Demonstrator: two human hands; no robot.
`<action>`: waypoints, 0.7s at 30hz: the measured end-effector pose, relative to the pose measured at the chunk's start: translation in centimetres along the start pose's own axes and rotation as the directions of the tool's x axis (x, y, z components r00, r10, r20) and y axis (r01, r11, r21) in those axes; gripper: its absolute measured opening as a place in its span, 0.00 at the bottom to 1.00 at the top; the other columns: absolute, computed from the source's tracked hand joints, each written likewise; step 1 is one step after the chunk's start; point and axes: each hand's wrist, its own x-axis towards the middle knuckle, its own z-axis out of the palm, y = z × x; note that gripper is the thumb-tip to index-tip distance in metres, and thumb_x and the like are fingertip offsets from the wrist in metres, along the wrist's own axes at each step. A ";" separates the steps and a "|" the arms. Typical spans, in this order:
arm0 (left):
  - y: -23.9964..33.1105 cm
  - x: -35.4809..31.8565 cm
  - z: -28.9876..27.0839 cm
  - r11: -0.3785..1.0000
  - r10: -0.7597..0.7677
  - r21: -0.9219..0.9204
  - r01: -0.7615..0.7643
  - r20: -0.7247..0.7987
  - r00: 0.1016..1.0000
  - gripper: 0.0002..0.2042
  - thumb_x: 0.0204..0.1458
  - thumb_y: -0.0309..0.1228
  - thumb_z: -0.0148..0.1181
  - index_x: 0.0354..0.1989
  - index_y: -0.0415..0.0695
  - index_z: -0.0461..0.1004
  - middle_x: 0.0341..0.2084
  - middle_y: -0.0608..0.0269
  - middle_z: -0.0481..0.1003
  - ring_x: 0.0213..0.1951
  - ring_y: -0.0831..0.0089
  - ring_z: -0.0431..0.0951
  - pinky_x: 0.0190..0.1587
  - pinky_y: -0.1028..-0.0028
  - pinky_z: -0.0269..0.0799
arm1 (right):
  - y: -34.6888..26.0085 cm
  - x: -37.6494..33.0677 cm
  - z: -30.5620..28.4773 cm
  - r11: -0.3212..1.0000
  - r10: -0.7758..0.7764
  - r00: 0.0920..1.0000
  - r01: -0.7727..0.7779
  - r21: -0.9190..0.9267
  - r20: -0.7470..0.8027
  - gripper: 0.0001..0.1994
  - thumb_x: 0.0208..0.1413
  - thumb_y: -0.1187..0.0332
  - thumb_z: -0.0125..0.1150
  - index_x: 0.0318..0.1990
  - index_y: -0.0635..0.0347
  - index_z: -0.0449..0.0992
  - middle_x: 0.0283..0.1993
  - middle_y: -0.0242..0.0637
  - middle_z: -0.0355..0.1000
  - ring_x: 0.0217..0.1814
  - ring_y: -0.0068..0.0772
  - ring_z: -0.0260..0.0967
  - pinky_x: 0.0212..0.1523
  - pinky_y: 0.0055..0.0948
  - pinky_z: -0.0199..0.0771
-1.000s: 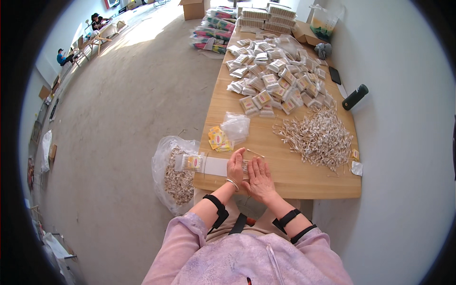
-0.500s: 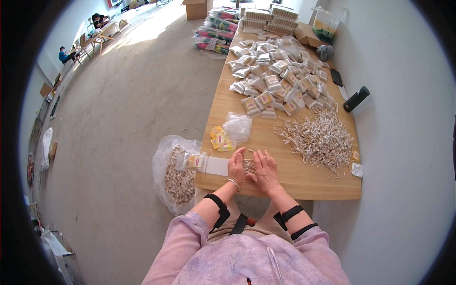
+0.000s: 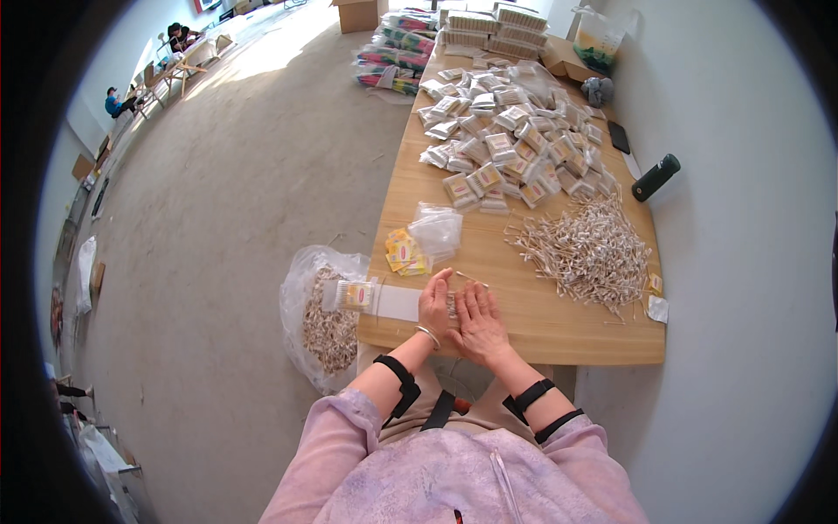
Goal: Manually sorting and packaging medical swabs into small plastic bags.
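On the near end of the wooden table, a small row of cotton swabs [image 3: 451, 306] lies between my hands, mostly covered by them. My left hand [image 3: 433, 302] stands on its edge at the left of the row, fingers stretched out together. Flat over the swabs' right side lies my right hand [image 3: 479, 321], its fingers straight. One loose cotton swab [image 3: 472, 279] rests just beyond the fingertips. Left of my left hand is a white strip [image 3: 399, 304], with a clear pack of swabs with a yellow card [image 3: 354, 296] at its outer end.
A large heap of loose swabs [image 3: 589, 253] spreads to the right. Farther back lie many filled packets [image 3: 502, 144]. Empty clear bags [image 3: 436, 229] and yellow cards [image 3: 403, 251] sit at left. A dark bottle [image 3: 655, 178] and phone [image 3: 618, 137] line the wall side. A bag of swabs [image 3: 327, 336] stands below the left edge.
My right hand has shifted slightly left and lies flatter, closing the gap to my left hand and covering more swabs. My left hand stays in place. Part of a person appears at the far left.
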 end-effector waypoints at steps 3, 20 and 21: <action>0.2 -0.2 -0.2 1.000 0.006 0.003 -0.006 0.011 1.000 0.21 0.64 0.40 0.41 0.54 0.34 0.66 0.51 0.56 0.69 0.55 0.73 0.66 0.61 0.75 0.59 | -0.3 -0.5 -0.1 0.999 -0.035 0.999 0.035 0.003 0.018 0.41 0.55 0.42 0.46 0.67 0.62 0.46 0.73 0.49 0.35 0.76 0.48 0.24 0.71 0.46 0.22; 0.5 -0.2 0.3 0.997 0.035 0.065 -0.034 -0.022 0.999 0.19 0.64 0.38 0.41 0.52 0.35 0.68 0.47 0.61 0.71 0.49 0.78 0.69 0.54 0.79 0.63 | 1.5 -0.1 -1.0 0.920 0.052 0.964 0.055 0.388 -0.260 0.31 0.49 0.67 0.59 0.62 0.63 0.56 0.60 0.46 0.57 0.65 0.47 0.50 0.66 0.42 0.46; 0.4 -0.2 0.4 0.999 0.029 0.016 -0.028 -0.026 0.999 0.19 0.64 0.38 0.41 0.52 0.35 0.68 0.48 0.61 0.71 0.50 0.77 0.68 0.55 0.79 0.62 | 1.6 0.0 -0.5 0.919 0.051 0.965 0.056 0.389 -0.259 0.31 0.49 0.67 0.59 0.62 0.63 0.56 0.60 0.46 0.57 0.65 0.47 0.50 0.66 0.42 0.46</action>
